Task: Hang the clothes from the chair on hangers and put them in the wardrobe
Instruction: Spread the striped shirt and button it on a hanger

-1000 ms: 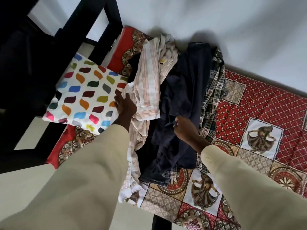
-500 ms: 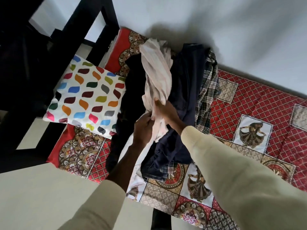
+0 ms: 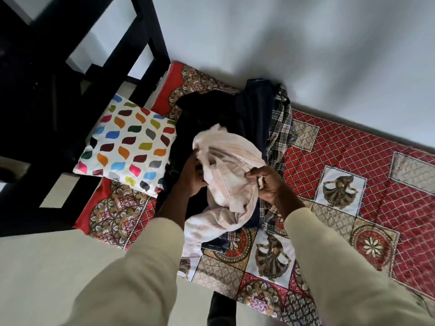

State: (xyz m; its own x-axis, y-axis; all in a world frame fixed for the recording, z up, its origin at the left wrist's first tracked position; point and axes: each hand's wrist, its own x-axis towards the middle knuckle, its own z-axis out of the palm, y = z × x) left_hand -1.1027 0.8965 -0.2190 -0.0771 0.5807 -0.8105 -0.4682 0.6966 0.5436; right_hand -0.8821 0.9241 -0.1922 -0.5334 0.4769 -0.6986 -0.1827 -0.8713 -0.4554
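Pale striped shirt (image 3: pixel 226 168), cream with thin orange-pink lines, bunched and lifted at the centre of the view, above a pile of clothes on a patterned bed cover (image 3: pixel 353 165). Gripped on both sides: left hand (image 3: pixel 191 178) at the shirt's 9 o'clock edge, fingers curled into the cloth; right hand (image 3: pixel 268 183) at its 3 o'clock edge, thumb and fingers pinching a fold. Lower tail of the shirt trailing toward 7 o'clock, draping down over the near edge of the bed cover. Both forearms in beige sleeves (image 3: pixel 131 274), entering from 6 o'clock.

Beneath and behind the shirt, toward 12 o'clock, a navy garment (image 3: pixel 254 109) lying lengthwise, with a black garment (image 3: pixel 195 114) touching it at 11 o'clock. Just beside the navy one, at 2 o'clock from the shirt, a green-and-white checked shirt (image 3: pixel 280 128), partly tucked under the pile.

At 9 o'clock, a white cushion (image 3: pixel 127 142) printed with multicoloured leaf shapes, resting on the bed cover's red corner. Bed cover itself red with a diamond lattice, floral medallions and white panels showing dancing figures, stretching away toward 3 o'clock. Black frame (image 3: pixel 146 43) with upright bars at 10 to 11 o'clock, against a pale grey wall (image 3: pixel 306 43) filling the top of the view. Pale floor (image 3: pixel 47 267) at 7 to 8 o'clock. Slight motion blur throughout.
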